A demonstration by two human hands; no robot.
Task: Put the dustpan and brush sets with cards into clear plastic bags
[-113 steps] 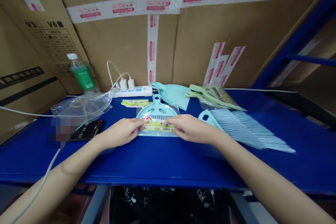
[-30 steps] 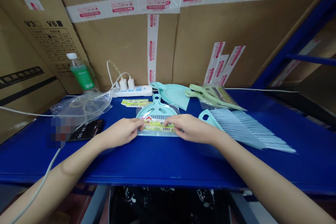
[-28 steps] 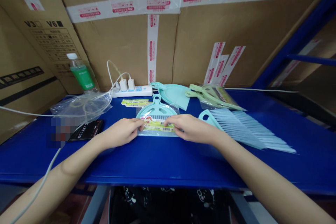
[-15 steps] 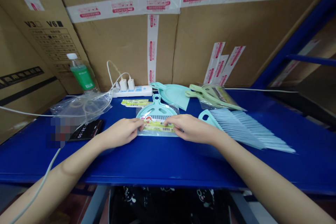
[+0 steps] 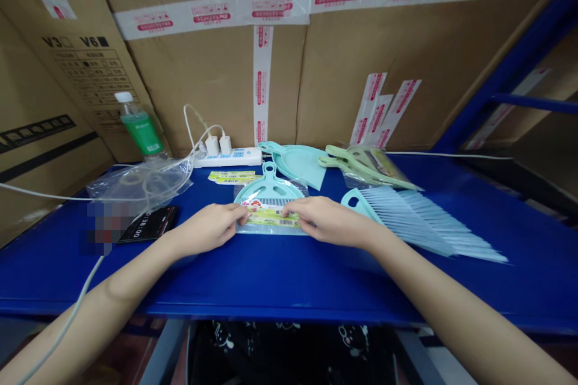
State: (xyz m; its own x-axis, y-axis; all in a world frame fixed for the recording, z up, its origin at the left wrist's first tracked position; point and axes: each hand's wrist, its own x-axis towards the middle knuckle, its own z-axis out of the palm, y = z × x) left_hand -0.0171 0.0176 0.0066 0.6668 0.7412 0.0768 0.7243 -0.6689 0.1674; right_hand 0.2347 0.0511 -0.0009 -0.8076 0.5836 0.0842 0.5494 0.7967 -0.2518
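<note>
A light-blue dustpan (image 5: pixel 270 177) with a small brush lies flat in a clear plastic bag in front of me, its handle pointing away. A yellow-green card label (image 5: pixel 266 214) with red pictures crosses the bag. At the bag's left edge, my left hand (image 5: pixel 217 225) is closed, thumb and curled index finger on the plastic. From the other side my right hand (image 5: pixel 323 219) grips the right edge, its index finger bent over the label. The fingers' undersides are hidden. Right of my right hand are loose light-blue brushes (image 5: pixel 406 219), bristles fanned to the right.
Behind lie light-blue dustpans (image 5: pixel 300 162), a bagged green set (image 5: pixel 370 165) and loose label cards (image 5: pixel 232 177). A white power strip (image 5: pixel 244 157) with plugs and cables, a green-labelled bottle (image 5: pixel 142 129), crumpled plastic bags (image 5: pixel 139 183) and a black timer display (image 5: pixel 151 224) are left. Cardboard (image 5: pixel 203 84) walls the back.
</note>
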